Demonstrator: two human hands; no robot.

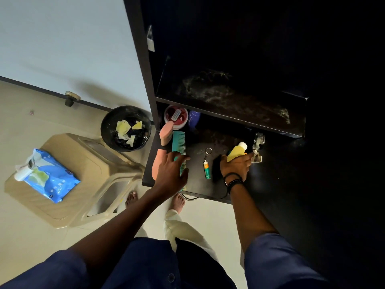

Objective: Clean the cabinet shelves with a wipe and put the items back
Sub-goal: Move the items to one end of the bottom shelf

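A dark cabinet stands open with a dusty upper shelf [239, 101] and a lower shelf [208, 184]. On the lower shelf my left hand [171, 172] lies over a teal comb [179, 142], fingers spread on it, beside a pink bottle [157, 165]. A second pink bottle [166, 132] stands behind. My right hand [236, 165] is closed around a yellow bottle with a white cap [237, 151]. A small green keychain bottle [206, 170] lies between my hands. A red-lidded jar [176, 116] and a blue container [194, 118] sit at the back left.
A blue pack of wipes [50, 176] lies on a beige plastic stool [87, 180] to the left. A black bin [126, 128] with used wipes stands by the cabinet. A metal hinge [257, 150] juts out at the right. My bare feet [177, 202] are below the shelf.
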